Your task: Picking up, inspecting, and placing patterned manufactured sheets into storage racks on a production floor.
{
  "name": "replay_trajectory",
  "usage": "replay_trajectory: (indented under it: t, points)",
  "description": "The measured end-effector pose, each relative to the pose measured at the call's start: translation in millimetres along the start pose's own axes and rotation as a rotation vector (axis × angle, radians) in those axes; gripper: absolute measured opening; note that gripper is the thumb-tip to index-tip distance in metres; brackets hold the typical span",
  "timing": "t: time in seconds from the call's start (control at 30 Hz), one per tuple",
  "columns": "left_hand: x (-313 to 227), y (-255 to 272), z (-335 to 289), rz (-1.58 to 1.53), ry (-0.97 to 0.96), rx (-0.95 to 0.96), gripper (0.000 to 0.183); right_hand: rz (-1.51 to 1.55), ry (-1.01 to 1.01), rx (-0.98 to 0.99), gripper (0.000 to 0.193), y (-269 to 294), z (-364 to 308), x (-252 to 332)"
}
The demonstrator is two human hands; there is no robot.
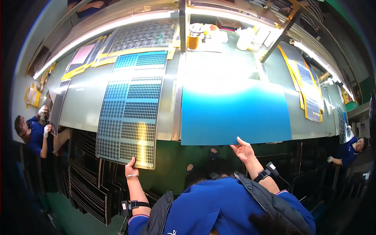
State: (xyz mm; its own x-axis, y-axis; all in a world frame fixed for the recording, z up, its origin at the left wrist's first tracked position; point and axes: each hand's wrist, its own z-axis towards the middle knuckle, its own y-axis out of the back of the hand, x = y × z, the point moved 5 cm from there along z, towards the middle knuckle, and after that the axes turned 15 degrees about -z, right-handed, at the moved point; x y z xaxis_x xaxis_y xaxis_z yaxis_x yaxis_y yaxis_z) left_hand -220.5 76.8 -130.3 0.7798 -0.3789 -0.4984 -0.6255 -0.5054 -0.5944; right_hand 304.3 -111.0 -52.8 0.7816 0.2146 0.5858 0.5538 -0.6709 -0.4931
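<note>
My left hand [131, 168] grips the near edge of a long patterned panel [131, 105], thumb on top. Rows of small dark rectangles and dots cover this panel, with blue showing at its far end and a gold glare near my hand. Its near end sticks out past the table edge. On the right, my right hand [243, 150] pinches the near edge of a plain blue sheet [235, 117], thumb above and fingers below. That sheet lies on the table, its far part washed out by bright light.
Patterned panels with yellow edging [143, 37] lie at the back left, others [301, 78] at the right. White bottles [246, 38] and an amber jar [193, 39] stand at the back. Dark racks [88, 184] are below left. Co-workers [31, 131] handle panels at both sides.
</note>
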Motion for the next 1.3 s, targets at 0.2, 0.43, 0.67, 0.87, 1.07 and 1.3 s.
replay_trajectory:
  t: [0.2,0.43,0.67,0.87,1.07,1.3]
  points:
    - [-17,-5,-8,0.203,-0.295,-0.113,0.030,0.045,0.120,0.045,0.017,-3,7,-4]
    - [-54,-80,-44,0.616,-1.045,-0.210,0.023,0.073,0.223,-0.010,0.016,-1,-5,10]
    - [3,-176,-44,0.548,-0.785,0.182,0.021,0.091,0.461,-0.074,0.014,2,-27,37]
    - [59,-238,-46,0.595,-0.673,0.627,0.021,-0.116,0.632,-0.159,0.015,9,-85,65]
    - [77,-290,-65,0.608,-0.633,0.795,0.022,-0.683,0.793,-0.281,0.008,20,-171,127]
    - [76,-359,-133,0.594,-0.743,1.016,0.029,-0.821,1.192,-0.657,0.008,32,-250,252]
